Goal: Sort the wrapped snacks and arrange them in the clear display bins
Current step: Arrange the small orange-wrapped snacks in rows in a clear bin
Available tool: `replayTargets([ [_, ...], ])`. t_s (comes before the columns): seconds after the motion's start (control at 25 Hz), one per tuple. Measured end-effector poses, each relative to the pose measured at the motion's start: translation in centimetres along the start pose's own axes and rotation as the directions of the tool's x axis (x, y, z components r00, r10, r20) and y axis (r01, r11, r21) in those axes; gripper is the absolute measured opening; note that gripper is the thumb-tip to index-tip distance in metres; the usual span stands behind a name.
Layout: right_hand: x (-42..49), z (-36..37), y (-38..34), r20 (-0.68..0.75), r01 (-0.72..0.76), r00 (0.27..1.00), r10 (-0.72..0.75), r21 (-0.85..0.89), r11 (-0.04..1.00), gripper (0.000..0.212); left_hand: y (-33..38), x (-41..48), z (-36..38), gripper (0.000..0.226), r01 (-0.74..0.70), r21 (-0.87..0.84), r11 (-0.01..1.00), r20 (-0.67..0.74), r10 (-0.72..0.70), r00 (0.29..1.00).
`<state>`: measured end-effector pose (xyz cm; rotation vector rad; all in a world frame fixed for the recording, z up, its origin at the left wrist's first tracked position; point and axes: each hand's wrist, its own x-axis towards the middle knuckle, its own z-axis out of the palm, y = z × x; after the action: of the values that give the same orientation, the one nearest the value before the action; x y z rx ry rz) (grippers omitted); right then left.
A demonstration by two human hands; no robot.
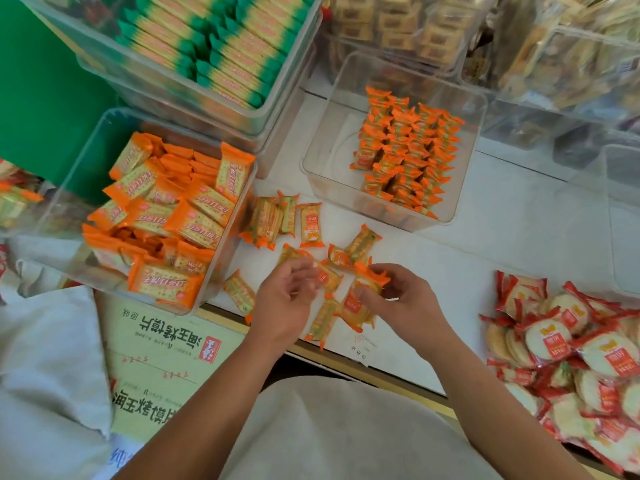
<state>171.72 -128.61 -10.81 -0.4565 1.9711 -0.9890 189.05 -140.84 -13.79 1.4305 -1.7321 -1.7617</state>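
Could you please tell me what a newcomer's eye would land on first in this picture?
Orange dominates: loose orange packets scatter the white counter at centre, where the right hand grips a small stack and the left hand hovers beside it. Behind, a clear bin holds neat orange rows; at far right lies a heap of red-wrapped round crackers.

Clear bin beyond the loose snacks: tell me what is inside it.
The clear bin holds small orange-wrapped snacks in neat rows on its right side; its left part is bare. Anything beneath those rows is hidden.
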Motion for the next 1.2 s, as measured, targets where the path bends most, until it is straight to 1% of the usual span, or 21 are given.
replayTargets([
  [0.04,0.0,-0.2,0.3,-0.046,-0.011,0.999,0.011,-0.007,1.0,0.04,-2.1,0.4,-0.6,0.034,0.028,0.179,0.983,-0.056,-0.018,0.998],
  [0.08,0.0,-0.4,0.6,-0.075,-0.016,0.997,0.015,-0.018,1.0,0.041,-3.9,0.6,-1.0,0.034,0.071,0.358,0.931,-0.072,-0.048,0.996],
  [0.12,-0.1,-0.6,0.8,-0.092,-0.021,0.996,0.019,-0.025,0.999,0.043,-5.6,0.7,-1.1,0.037,0.098,0.5,0.861,-0.054,-0.082,0.995],
  [0.16,-0.2,-0.8,1.0,-0.103,-0.026,0.994,0.023,-0.028,0.999,0.044,-7.0,0.7,-0.9,0.044,0.101,0.595,0.798,-0.023,-0.108,0.994],
  [0.24,-0.4,-1.2,1.5,-0.109,-0.037,0.994,0.034,-0.026,0.999,0.046,-8.7,1.0,-0.1,0.055,0.076,0.701,0.709,0.009,-0.115,0.993],
  [0.36,-0.4,-1.7,1.9,-0.1,-0.034,0.994,0.031,-0.032,0.999,0.047,-9.1,1.7,0.2,0.056,0.058,0.805,0.591,-0.012,-0.082,0.997],
  [0.4,-0.4,-1.8,1.9,-0.095,-0.027,0.995,0.024,-0.034,0.999,0.047,-9.0,1.7,0.1,0.054,0.058,0.818,0.572,-0.008,-0.089,0.996],
  [0.44,-0.4,-1.9,1.7,-0.09,-0.016,0.996,0.013,-0.034,0.999,0.047,-8.8,1.7,0.0,0.052,0.054,0.809,0.585,0.0,-0.092,0.996],
  [0.48,-0.3,-2.1,1.5,-0.087,-0.007,0.996,0.004,-0.031,1.0,0.047,-8.3,1.5,0.1,0.05,0.058,0.763,0.644,0.004,-0.093,0.996],
  [0.52,-0.1,-2.3,1.3,-0.086,0.006,0.996,-0.009,-0.029,1.0,0.048,-7.2,1.1,0.2,0.047,0.077,0.662,0.745,-0.011,-0.093,0.996],
  [0.56,0.1,-2.5,0.9,-0.088,0.017,0.996,-0.02,-0.033,0.999,0.049,-5.8,0.7,0.3,0.042,0.111,0.502,0.857,-0.03,-0.111,0.993],
  [0.6,0.6,-2.8,0.6,-0.088,0.029,0.996,-0.032,-0.041,0.999,0.05,-4.1,0.3,0.4,0.034,0.137,0.302,0.943,-0.038,-0.132,0.991],
  [0.64,1.0,-3.1,0.0,-0.088,0.042,0.995,-0.046,-0.049,0.998,0.051,-2.4,0.1,0.5,0.024,0.155,0.094,0.983,-0.024,-0.153,0.988],
  [0.68,1.4,-3.3,-0.5,-0.086,0.056,0.995,-0.06,-0.047,0.997,0.051,-0.6,-0.2,0.5,0.018,0.178,-0.09,0.98,0.015,-0.177,0.984],
  [0.72,1.9,-3.7,-1.5,-0.083,0.07,0.994,-0.072,-0.032,0.997,0.052,1.3,-0.3,0.5,0.019,0.198,-0.238,0.951,0.083,-0.184,0.979],
  [0.76,2.4,-3.9,-2.4,-0.074,0.087,0.993,-0.087,-0.012,0.996,0.053,2.9,-0.3,0.5,0.023,0.211,-0.345,0.915,0.153,-0.167,0.974],
  [0.8,2.9,-4.2,-3.4,-0.061,0.108,0.992,-0.107,0.004,0.994,0.053,4.5,-0.1,0.6,0.026,0.208,-0.403,0.891,0.207,-0.132,0.969],
  [0.88,4.1,-4.7,-5.5,-0.036,0.166,0.986,-0.165,0.025,0.986,0.052,6.9,0.6,0.9,0.03,0.152,-0.398,0.905,0.229,-0.062,0.972],
  [0.96,5.6,-5.3,-7.4,-0.013,0.209,0.978,-0.209,0.015,0.978,0.046,8.6,2.0,1.3,0.033,0.085,-0.333,0.939,0.186,-0.023,0.982],
  [1.12,8.1,-5.8,-11.1,0.044,0.244,0.968,-0.245,0.037,0.969,0.019,11.0,5.8,2.6,0.026,-0.022,-0.263,0.965,0.162,0.067,0.985],
  [1.2,9.6,-6.0,-12.8,0.065,0.228,0.97,-0.234,0.085,0.97,0.029,12.1,8.0,3.3,0.025,-0.115,-0.187,0.976,0.121,0.139,0.983],
])
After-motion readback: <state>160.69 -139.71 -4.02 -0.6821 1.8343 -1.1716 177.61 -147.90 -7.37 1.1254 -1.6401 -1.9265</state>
